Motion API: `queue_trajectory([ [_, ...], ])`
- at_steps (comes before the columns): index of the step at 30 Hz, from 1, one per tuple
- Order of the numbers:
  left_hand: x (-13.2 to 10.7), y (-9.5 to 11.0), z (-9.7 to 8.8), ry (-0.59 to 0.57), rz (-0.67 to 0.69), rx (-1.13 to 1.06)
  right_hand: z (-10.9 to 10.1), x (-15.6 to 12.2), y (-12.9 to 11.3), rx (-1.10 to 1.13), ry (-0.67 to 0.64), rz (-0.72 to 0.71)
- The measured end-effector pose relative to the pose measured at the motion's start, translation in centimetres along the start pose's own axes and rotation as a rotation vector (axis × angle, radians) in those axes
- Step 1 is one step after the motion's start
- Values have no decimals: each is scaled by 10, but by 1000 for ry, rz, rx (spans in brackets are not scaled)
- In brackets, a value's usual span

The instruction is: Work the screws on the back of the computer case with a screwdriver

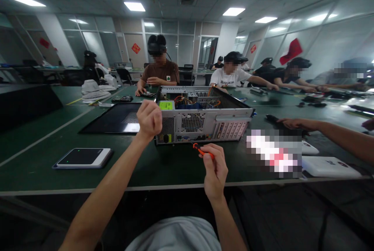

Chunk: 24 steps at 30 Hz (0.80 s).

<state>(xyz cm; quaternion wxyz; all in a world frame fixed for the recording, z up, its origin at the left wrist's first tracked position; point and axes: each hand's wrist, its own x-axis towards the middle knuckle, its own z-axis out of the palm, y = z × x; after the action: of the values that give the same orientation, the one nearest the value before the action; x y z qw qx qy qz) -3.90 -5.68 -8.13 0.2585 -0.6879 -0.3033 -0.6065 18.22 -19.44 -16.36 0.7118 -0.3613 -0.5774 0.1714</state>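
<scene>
An open desktop computer case (201, 120) lies on its side on the green table (35, 142), its back panel facing me and its cables showing inside. My left hand (149, 119) is closed in a fist, raised in front of the case's left rear corner; what it holds, if anything, is hidden. Lower and to the right, my right hand (214, 167) grips an orange-handled screwdriver (202, 151), whose end lies close to the bottom edge of the back panel.
The case's black side panel (115, 118) lies flat to the left. A small white-edged device (83, 157) rests near the front left. Another person's arm (330, 132) reaches in from the right above white devices (327, 165). Several people sit across the table.
</scene>
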Motion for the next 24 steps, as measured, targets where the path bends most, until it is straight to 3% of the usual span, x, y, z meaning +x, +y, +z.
queue_trajectory([
  [5, -38, 38, 10, -556, 344, -170, -12, 12, 12, -58, 61, 48],
  [9, -59, 64, 27, -834, 384, -163, -13, 15, 13, -50, 107, 59],
  [17, -63, 80, 35, -1183, 181, -14, -13, 16, 22, 125, 279, 217],
  [21, -63, 82, 33, -1247, 86, -8, -16, 22, 27, 373, 398, 375],
  [24, -64, 82, 32, -1279, 19, 9, -20, 27, 28, 441, 420, 437],
])
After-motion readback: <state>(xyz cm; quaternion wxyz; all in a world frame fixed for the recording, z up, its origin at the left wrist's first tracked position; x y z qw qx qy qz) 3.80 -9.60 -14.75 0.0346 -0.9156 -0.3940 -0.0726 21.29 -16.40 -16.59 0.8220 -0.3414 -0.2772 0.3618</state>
